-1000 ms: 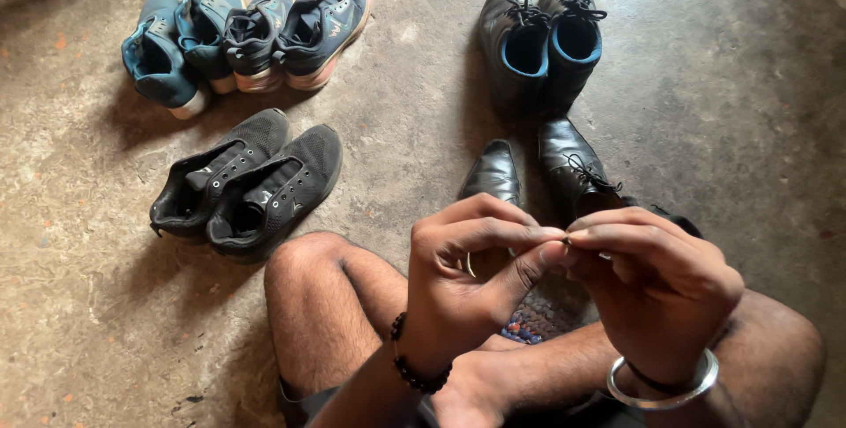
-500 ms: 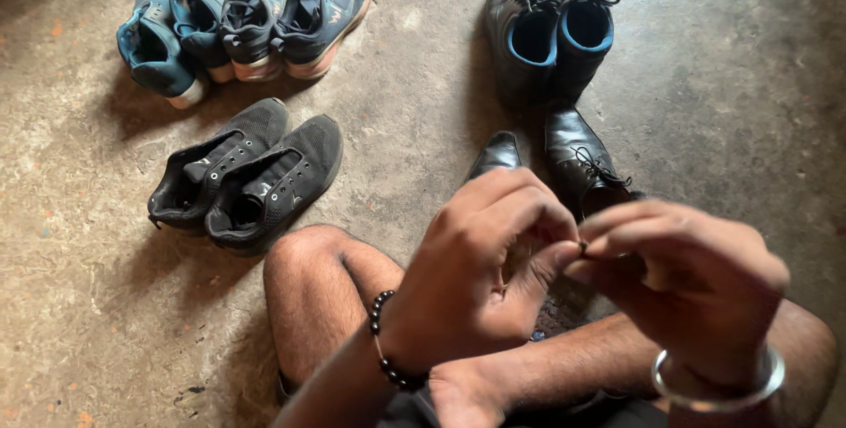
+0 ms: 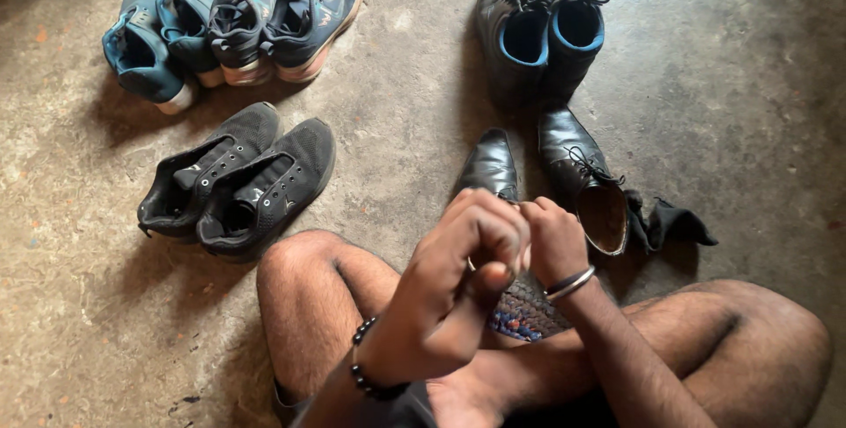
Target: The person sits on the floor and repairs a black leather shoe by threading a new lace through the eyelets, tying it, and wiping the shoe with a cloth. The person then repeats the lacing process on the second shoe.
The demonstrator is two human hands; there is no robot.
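Head view: both hands (image 3: pixel 507 256) closed together above black dress shoes (image 3: pixel 538 172).

**Bare arms, beads and a bangle**

Both forearms and legs are bare. The left hand (image 3: pixel 458 278) wears a ring and, at the wrist, a dark beaded bracelet (image 3: pixel 366 366); the right hand (image 3: pixel 555 238) carries a slim silver bangle (image 3: pixel 570 283). Dark shorts (image 3: pixel 397 410) show below.

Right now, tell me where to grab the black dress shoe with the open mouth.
Probably take the black dress shoe by its heel rim, coming from the near side: the open mouth faces the person, toe pointing away. It lies just beyond the right hand, beside a dark sock.
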